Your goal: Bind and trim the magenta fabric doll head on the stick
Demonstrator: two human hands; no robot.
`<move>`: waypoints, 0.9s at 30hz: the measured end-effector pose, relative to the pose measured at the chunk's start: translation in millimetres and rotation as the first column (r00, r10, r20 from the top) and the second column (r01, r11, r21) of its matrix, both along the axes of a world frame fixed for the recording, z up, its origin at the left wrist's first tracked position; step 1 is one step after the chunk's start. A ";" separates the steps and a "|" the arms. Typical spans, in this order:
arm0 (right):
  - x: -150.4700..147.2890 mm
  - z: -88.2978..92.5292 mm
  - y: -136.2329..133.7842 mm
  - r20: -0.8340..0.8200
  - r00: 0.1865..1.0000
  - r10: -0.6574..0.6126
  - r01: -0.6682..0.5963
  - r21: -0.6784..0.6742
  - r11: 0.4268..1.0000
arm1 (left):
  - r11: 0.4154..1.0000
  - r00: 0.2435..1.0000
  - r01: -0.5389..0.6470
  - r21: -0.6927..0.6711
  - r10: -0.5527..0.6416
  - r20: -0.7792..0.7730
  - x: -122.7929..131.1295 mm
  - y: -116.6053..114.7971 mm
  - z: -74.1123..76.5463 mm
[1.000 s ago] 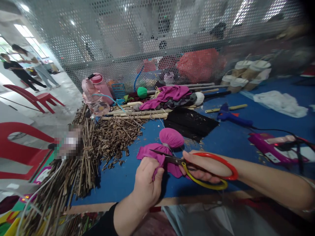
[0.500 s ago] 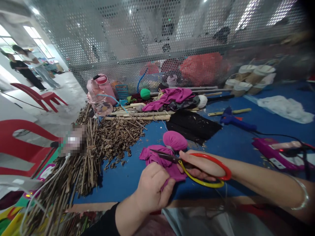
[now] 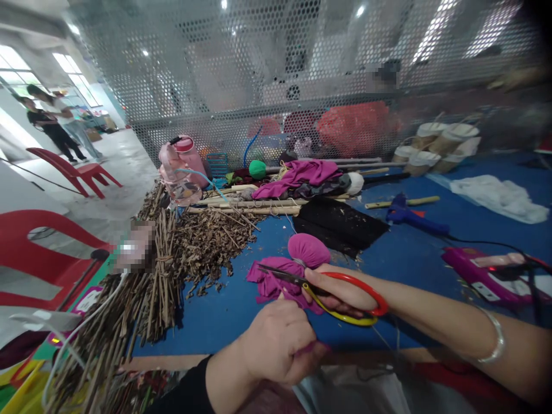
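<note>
Head view: the right hand is wrapped around the red and yellow handles of one pair of scissors, the blades nearly together and lying over one magenta cloth. The left hand is curled into a fist, fingers and thumb closed on a bit of magenta fabric; blur hides whether that joins the cloth. The cloth lies crumpled toward the near edge of the blue worktop, around its middle, with one magenta ball just behind it. Farther back lies one black cloth; one blue glue gun rests toward the right edge. Near the far edge sit one green ball and one white ball. Dry stalks, too many to count, cover the left edge.
</note>
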State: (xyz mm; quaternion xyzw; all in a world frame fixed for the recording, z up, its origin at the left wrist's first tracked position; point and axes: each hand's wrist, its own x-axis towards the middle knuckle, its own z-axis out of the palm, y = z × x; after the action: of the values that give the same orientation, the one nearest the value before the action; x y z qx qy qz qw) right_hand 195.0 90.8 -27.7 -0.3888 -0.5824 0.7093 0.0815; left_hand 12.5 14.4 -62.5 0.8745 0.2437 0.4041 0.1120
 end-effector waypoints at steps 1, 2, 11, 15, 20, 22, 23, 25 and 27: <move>0.9 2.1 -1.1 0.015 0.998 0.055 -0.055 0.008 0.998 | 1.000 1.000 -0.001 0.001 0.001 -0.004 0.1 -0.1 0.2; 1.9 3.9 -2.4 0.019 0.994 0.103 -0.104 0.024 0.994 | 1.000 1.000 -0.004 0.001 0.004 -0.003 0.3 -0.1 0.4; -15.5 0.8 -2.7 -0.035 0.990 0.137 -0.140 -0.123 0.982 | 0.991 0.987 0.121 0.051 -0.115 -0.113 3.6 -0.8 -1.1; -25.0 6.3 -1.0 0.015 0.995 0.099 -0.099 -0.006 0.995 | 0.990 0.973 0.126 0.062 -0.111 -0.200 2.9 -1.6 -4.6; -26.3 -0.3 -7.4 -0.063 0.997 0.049 -0.047 0.029 0.998 | 0.993 0.971 0.098 0.068 -0.081 -0.225 4.0 -1.2 -5.9; -27.6 -3.0 -8.5 -0.092 0.994 0.063 -0.065 -0.020 0.998 | 0.993 0.967 0.107 0.051 -0.092 -0.237 4.7 -0.8 -5.7; -28.4 -3.3 -8.4 -0.114 0.991 0.071 -0.078 -0.053 0.996 | 0.993 0.964 0.115 0.038 -0.102 -0.244 4.9 -0.5 -5.8; -30.1 -1.8 -7.0 -0.163 0.984 0.069 -0.088 -0.117 0.989 | 0.991 0.958 0.133 0.011 -0.126 -0.258 4.9 -0.2 -6.2; -31.4 0.7 -5.2 -0.166 0.985 0.047 -0.074 -0.163 0.984 | 0.990 0.953 0.138 -0.017 -0.138 -0.269 4.5 -0.1 -6.7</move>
State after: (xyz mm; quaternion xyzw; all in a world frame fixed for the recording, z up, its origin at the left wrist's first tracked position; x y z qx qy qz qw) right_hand 163.6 85.6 -27.0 -0.3175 -0.5233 0.7874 0.0736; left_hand 17.0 14.3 -69.2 0.9363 0.1946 0.2730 0.1047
